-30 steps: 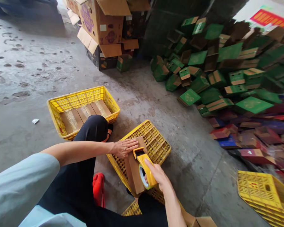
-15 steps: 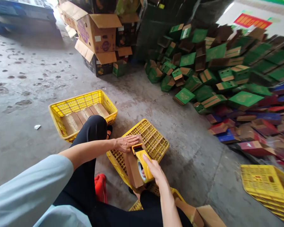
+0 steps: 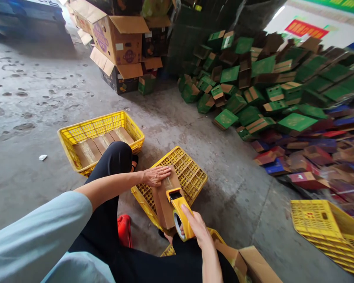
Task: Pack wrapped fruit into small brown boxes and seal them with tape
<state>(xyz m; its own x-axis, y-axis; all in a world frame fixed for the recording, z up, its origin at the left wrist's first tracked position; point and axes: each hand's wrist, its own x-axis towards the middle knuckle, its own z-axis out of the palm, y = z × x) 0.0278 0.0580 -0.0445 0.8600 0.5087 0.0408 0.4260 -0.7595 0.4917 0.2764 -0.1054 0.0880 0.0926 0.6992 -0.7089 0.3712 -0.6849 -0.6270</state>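
Pressing the left hand (image 3: 156,175) flat, fingers stretched out and close together, on the far end of a brown cardboard box (image 3: 162,204), and gripping a yellow tape dispenser (image 3: 182,216) in the curled right hand (image 3: 196,226), with the dispenser's head against the box's right side of the top. Lying lengthwise on the latticed upper face of a yellow crate (image 3: 191,165), below the left palm and just left of the right hand. Showing a shiny strip of clear tape (image 3: 168,182) between the left hand and the dispenser head. Covering part of the box's far end with the left palm and part of its right edge with the dispenser. Cannot make out the right hand's lower fingers well, partly behind the tape roll, nor the exact contact between blade and cardboard. Blocking one corner of a yellow basket (image 3: 94,126) with a dark-trousered knee (image 3: 120,157), and so partly hiding the three taped boxes (image 3: 104,141) inside. Losing part of an open carton (image 3: 256,263) to the bottom edge. Blurring toward the right in the heap of green boxes (image 3: 247,86).
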